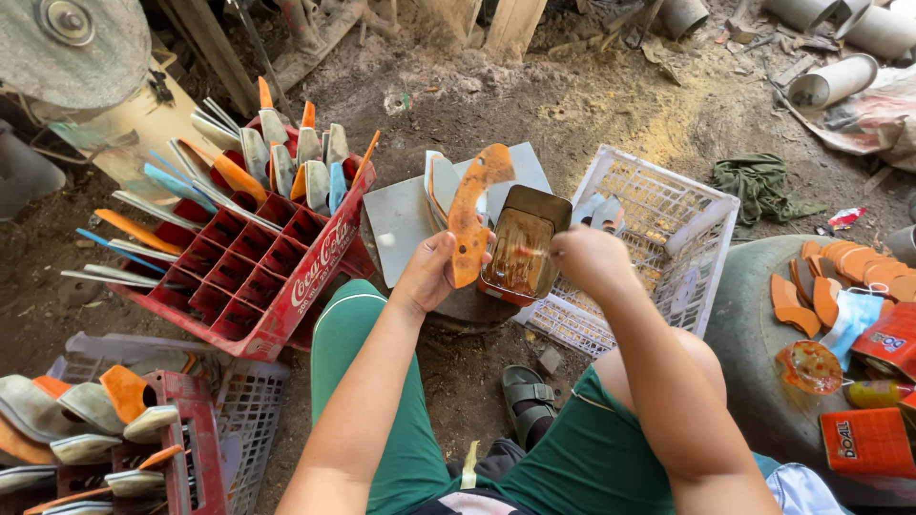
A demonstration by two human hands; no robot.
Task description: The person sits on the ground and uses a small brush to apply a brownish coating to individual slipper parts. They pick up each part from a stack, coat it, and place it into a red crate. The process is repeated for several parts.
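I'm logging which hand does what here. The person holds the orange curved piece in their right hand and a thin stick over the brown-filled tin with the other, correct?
Not quite: the orange curved piece is in the left hand, not the right. The right hand holds the thin stick over the brown-filled tin. The head view shows this.

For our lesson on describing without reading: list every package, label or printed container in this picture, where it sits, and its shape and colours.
Red crate: left of the knees, compartmented plastic, white lettering on its side.
Orange packet: bottom right, flat rectangle, white lettering.
Red packet: right edge, above the orange one, partly cut off.
Brown tin: centre, rectangular, open, between left hand and right hand; no label visible.
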